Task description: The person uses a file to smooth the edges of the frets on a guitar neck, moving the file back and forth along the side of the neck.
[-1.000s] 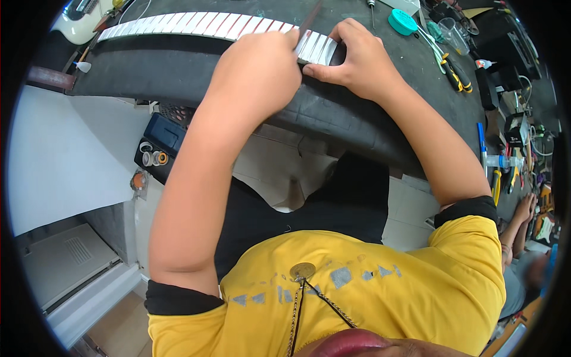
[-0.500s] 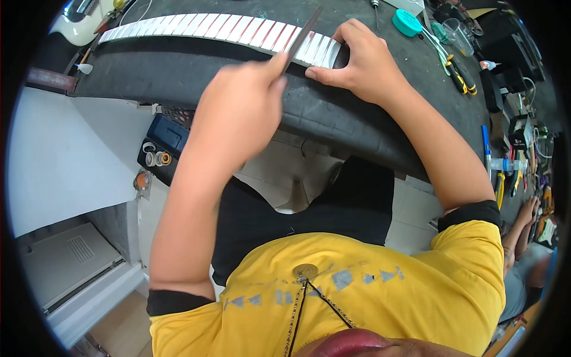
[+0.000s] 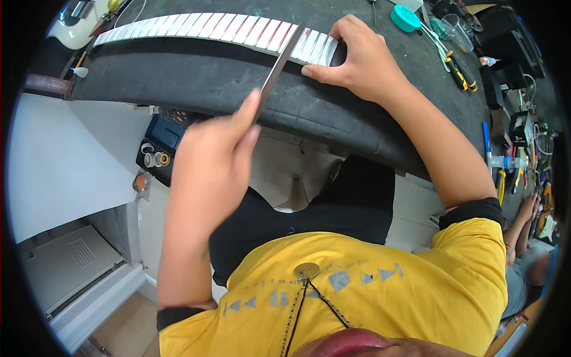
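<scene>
A long guitar neck [image 3: 205,25] lies across the bench, its fretboard covered in white tape strips with thin fret lines between them, some red. In my left hand [image 3: 211,157] is a slim dark metal file [image 3: 276,68], gripped near its lower end. The blade slants up and to the right, its far part lying over the frets close to the neck's right end. My right hand [image 3: 363,59] clasps that right end, thumb on the near edge and fingers on the far side. What the fingers touch beyond the edge is hidden.
Dark padded bench [image 3: 196,71]. To the right are a teal round container [image 3: 405,19], yellow-black pliers [image 3: 461,70], a clear cup [image 3: 457,33] and several tools. A white guitar body [image 3: 74,27] stands at upper left. A co-worker's hands [image 3: 528,208] show at far right.
My left hand has drawn the file back toward me, down and to the left. My right hand keeps its hold on the neck's end, nearly still.
</scene>
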The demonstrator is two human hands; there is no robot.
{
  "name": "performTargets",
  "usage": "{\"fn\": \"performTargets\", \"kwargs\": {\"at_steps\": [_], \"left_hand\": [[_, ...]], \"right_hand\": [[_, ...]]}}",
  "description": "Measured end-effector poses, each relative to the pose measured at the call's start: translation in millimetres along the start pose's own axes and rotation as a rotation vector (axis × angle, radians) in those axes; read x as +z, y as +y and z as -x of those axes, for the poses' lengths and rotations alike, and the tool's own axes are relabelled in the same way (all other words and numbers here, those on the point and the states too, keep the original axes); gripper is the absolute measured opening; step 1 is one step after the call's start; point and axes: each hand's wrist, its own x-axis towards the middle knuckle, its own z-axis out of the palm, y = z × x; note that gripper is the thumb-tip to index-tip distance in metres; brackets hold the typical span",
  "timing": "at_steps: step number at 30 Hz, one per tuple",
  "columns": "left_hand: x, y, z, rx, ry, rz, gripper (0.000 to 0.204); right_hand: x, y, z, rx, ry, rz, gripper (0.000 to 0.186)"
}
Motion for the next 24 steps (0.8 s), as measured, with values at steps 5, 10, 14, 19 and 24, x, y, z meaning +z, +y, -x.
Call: {"fn": "performTargets", "kwargs": {"at_steps": [5,10,14,19,24], "left_hand": [[32.2,-8.7,-94.7,0.062,0.091,-0.120,0.040],[5.7,14.0,-13.9,-0.094,-0.043,-0.096,0.042],[-3.4,1.8,62.9,-0.095,0.003,0.094,0.061],[17.1,-4.6,-46.1,0.054,0.048,-0.081,0.040],[28.2,-3.4,-83.5,0.004,0.072,-0.070,0.039]], "right_hand": [[0.9,-4.8,-6.4,0.025,-0.041,-0.008,0.074],[-4.1,-2.6,-1.1,0.047,-0.013,-0.031,0.073],[3.4,-0.7,0.0,-0.009,-0.005,-0.023,0.073],[0.8,-1.7,-3.2,0.000,-0.013,0.016,0.073],[0.1,0.9,-3.2,0.000,-0.006,-0.041,0.074]]}}
